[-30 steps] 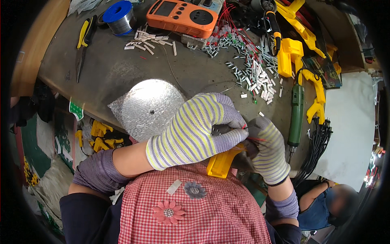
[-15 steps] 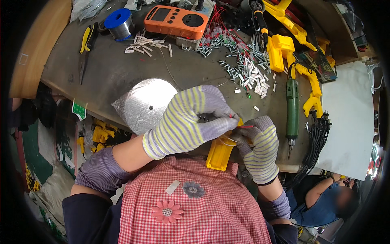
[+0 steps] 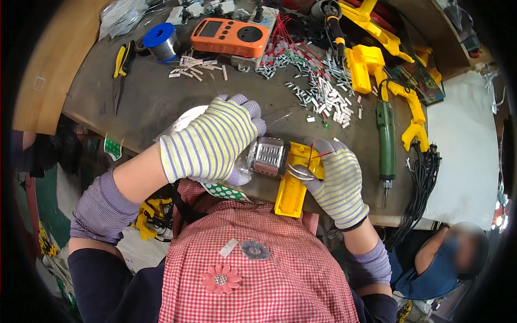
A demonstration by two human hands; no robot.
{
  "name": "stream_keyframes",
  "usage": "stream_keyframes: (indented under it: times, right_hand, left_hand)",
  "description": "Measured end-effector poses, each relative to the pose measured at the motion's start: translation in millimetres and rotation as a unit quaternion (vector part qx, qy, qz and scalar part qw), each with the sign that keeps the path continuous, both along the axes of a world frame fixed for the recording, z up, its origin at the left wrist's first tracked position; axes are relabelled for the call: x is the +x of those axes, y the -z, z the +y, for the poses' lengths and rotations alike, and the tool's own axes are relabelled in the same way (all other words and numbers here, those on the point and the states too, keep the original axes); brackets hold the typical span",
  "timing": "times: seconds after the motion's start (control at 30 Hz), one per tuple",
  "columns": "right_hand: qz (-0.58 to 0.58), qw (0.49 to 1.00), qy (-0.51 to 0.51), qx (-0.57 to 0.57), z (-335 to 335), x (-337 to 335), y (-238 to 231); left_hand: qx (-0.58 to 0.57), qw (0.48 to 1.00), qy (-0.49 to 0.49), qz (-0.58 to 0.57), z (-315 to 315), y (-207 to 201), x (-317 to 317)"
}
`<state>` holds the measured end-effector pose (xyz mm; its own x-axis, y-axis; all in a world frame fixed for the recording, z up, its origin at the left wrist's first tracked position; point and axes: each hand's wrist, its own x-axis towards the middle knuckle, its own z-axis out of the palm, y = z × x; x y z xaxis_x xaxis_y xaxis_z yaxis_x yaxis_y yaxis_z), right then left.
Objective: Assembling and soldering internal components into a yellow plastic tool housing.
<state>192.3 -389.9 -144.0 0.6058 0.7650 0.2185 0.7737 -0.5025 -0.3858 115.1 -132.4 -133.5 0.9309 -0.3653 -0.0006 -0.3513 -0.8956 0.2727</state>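
In my right hand (image 3: 338, 180) is a yellow plastic handle shell (image 3: 291, 196), with pale wires looped over it and thin red and black wires sticking up by my fingertips. A perforated silver metal barrel (image 3: 269, 155) joins the shell on its left side. My left hand (image 3: 212, 141) curls over the barrel's left end, where clear film shows; its thumb is below and its fingers above. Behind that hand, part of a shiny silver disc (image 3: 188, 116) shows, the rest covered by the hand. Both hands wear striped gloves.
Loose screws and white sleeves (image 3: 336, 102) lie beyond my hands, near an orange meter (image 3: 231, 35). A green electric screwdriver (image 3: 386, 134) and black cables (image 3: 420, 188) lie at right; pliers (image 3: 121, 72) and a solder spool (image 3: 160, 42) at far left. Another person (image 3: 431, 258) sits at lower right.
My left hand has left the wires beside my right hand and moved left onto the barrel's end, now covering much of the disc. The barrel has come into view. My right hand keeps the shell.
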Motion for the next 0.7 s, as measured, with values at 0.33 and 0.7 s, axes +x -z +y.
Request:
stream_keyframes:
  times: [0.33, 0.7]
  right_hand:
    - [0.207, 0.976, -0.063, -0.039, -18.6, 2.0, -33.3]
    - [0.216, 0.972, -0.093, 0.012, -14.6, 2.3, -22.6]
  left_hand:
    - [0.125, 0.986, 0.028, -0.106, -33.9, -58.5, -30.7]
    - [0.149, 0.984, 0.015, -0.098, -39.3, -54.0, -42.1]
